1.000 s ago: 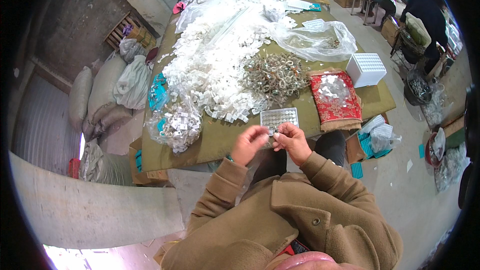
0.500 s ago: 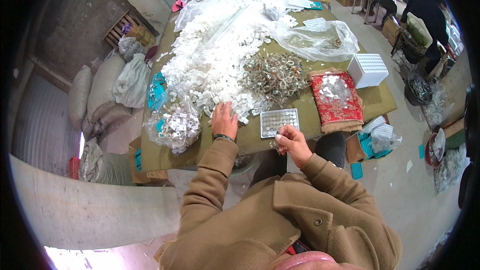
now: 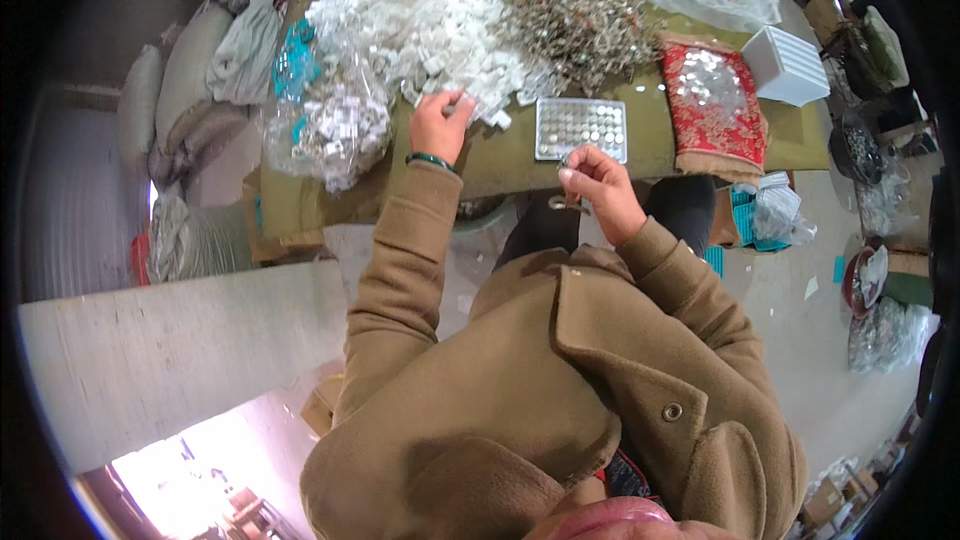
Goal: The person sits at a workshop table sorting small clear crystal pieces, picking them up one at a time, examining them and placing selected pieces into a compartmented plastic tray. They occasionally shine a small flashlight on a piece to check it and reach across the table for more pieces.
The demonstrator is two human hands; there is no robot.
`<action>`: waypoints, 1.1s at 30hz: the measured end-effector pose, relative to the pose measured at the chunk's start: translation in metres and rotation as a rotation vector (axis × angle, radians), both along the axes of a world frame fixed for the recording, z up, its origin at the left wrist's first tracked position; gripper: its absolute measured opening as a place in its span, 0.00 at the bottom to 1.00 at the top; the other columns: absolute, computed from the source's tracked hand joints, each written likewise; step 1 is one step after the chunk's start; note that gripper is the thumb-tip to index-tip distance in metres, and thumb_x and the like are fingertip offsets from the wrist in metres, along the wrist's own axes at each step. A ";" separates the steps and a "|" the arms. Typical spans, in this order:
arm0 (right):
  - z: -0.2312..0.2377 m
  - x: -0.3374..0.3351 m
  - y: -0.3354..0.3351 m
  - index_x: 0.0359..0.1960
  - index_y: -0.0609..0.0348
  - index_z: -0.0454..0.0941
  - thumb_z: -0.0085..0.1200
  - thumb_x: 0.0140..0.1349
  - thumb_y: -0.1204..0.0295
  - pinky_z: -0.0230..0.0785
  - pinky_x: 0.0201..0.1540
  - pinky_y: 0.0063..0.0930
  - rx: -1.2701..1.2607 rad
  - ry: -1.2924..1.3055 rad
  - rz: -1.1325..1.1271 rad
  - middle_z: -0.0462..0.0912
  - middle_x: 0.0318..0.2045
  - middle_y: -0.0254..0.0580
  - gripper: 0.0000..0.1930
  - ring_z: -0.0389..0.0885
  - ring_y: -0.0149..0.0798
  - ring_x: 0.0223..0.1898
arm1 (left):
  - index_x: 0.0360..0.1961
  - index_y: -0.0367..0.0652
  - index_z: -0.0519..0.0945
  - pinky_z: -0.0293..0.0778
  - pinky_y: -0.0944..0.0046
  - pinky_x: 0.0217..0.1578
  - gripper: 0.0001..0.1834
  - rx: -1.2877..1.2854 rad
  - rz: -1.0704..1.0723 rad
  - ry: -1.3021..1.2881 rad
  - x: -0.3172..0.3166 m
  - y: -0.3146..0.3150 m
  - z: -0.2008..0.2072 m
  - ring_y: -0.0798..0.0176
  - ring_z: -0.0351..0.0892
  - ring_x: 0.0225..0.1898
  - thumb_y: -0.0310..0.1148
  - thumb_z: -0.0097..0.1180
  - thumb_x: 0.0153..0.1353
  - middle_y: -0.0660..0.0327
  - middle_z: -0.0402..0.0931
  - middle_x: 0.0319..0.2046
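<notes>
My left hand point(image 3: 440, 128) is at the near edge of a heap of small white pieces point(image 3: 425, 25), thumb and fingers pinched together; what lies between them is too small to make out. Just in front of the tray's near edge, my right hand point(image 3: 607, 190) pinches a small shiny strap-like piece point(image 3: 566, 204), whose lower end dangles below the fingers. The shallow white tray point(image 3: 541, 130) holds rows of small round silvery pieces. Behind it lies a tangled heap of brownish and silvery strap-like pieces point(image 3: 590, 35).
Left of my left hand stands a clear bag of white pieces point(image 3: 345, 135). A red patterned cloth point(image 3: 715, 125) with pale pieces on it lies right of the tray, beside a white block of stacked trays point(image 3: 787, 65). Full sacks point(image 3: 185, 90) lean at the left; a box of blue trays point(image 3: 740, 215) sits below the table's right.
The view has tilted down and nearer to me. My left hand's fingers, spread on the white heap before, are now drawn into a pinch. My right hand still holds the dangling piece near the tray.
</notes>
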State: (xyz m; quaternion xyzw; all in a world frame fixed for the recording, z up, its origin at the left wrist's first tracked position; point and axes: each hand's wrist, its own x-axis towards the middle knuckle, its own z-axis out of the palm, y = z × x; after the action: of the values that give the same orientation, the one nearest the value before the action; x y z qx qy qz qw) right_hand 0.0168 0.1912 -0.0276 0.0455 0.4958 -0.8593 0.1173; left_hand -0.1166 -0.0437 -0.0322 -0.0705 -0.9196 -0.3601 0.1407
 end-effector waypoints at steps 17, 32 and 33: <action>0.025 -0.026 -0.022 0.35 0.56 0.71 0.51 0.63 0.76 0.61 0.32 0.19 -0.073 0.083 -0.077 0.72 0.26 0.27 0.02 0.70 0.24 0.28 | 0.50 0.42 0.76 0.74 0.76 0.27 0.13 1.410 -0.333 -0.716 0.086 0.039 0.022 0.74 0.77 0.30 0.29 0.54 0.66 0.60 0.80 0.37; 0.028 -0.015 -0.032 0.33 0.57 0.75 0.52 0.63 0.74 0.64 0.35 0.19 -0.056 -0.038 -0.117 0.75 0.27 0.27 0.02 0.71 0.23 0.28 | 0.54 0.35 0.75 0.76 0.73 0.38 0.17 1.327 -0.299 -0.613 0.101 0.048 0.017 0.72 0.79 0.37 0.28 0.56 0.64 0.61 0.80 0.45; 0.029 -0.015 -0.032 0.33 0.57 0.75 0.52 0.63 0.74 0.64 0.34 0.19 -0.047 -0.046 -0.112 0.75 0.27 0.27 0.02 0.71 0.23 0.28 | 0.53 0.36 0.75 0.76 0.73 0.38 0.17 1.328 -0.308 -0.604 0.102 0.049 0.017 0.71 0.79 0.37 0.28 0.56 0.64 0.61 0.80 0.45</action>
State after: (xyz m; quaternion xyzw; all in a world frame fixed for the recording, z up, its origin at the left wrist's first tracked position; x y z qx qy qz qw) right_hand 0.0022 0.1590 0.0011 0.0901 0.4695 -0.8746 0.0812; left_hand -0.0147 0.0049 -0.0154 0.0034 -0.4869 -0.8592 -0.1573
